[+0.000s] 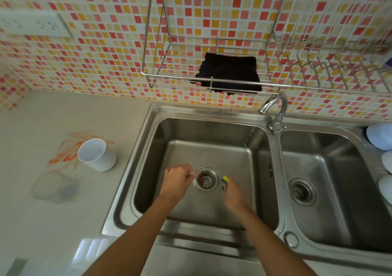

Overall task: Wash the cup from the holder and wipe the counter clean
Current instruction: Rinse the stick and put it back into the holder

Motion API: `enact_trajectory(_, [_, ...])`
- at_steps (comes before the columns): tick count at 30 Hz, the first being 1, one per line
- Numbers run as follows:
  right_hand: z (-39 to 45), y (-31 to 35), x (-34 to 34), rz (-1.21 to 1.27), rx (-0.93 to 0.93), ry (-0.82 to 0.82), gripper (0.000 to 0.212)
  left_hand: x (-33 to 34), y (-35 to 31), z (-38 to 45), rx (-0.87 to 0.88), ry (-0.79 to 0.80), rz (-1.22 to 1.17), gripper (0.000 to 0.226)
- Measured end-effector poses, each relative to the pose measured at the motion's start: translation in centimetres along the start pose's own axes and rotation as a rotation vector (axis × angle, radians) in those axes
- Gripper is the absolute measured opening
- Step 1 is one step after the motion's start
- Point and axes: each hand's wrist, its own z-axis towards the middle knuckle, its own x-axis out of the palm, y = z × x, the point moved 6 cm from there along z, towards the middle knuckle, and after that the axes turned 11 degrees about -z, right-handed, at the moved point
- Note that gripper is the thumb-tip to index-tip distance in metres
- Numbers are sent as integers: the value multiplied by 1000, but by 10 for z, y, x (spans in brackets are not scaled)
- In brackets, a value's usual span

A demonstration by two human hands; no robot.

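Hands over sink (148,140) — left hand (177,181) pinches a clear cup (194,177), right hand (232,193) grips a yellow-green sponge (224,180); orange stain (67,150) on desk.

We see the white cup (96,154) standing upright and open-mouthed on the pale surface (53,222), left of the sink, over orange smears (65,155).
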Motion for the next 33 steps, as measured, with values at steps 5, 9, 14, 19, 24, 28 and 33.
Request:
enact_trajectory(5, [1,-5,3,176,133,16,26,-28,7,-19,71,-108,-64,4])
enact_trajectory(9, [2,9,13,218,118,23,14,-64,30,-30,9,-223,-158,10])
enact_trajectory(14, [-16,64,20,537,95,80,10,-110,59,-50,-34,-315,-296,9])
enact_trajectory(19, [-33,115,35,844,158,192,15,-177,82,-62,-41,-436,-416,9])
enact_trajectory(24, [-49,152,55,950,230,257,14,-245,110,-56,23,-571,-421,6])
enact_trajectory(28, [-57,185,53,1005,155,217,10,-269,141,-46,-16,-570,-420,3])
enact_trajectory(33, [-46,231,-7,1174,-41,78,18,-274,154,-34,-6,-516,-418,7])
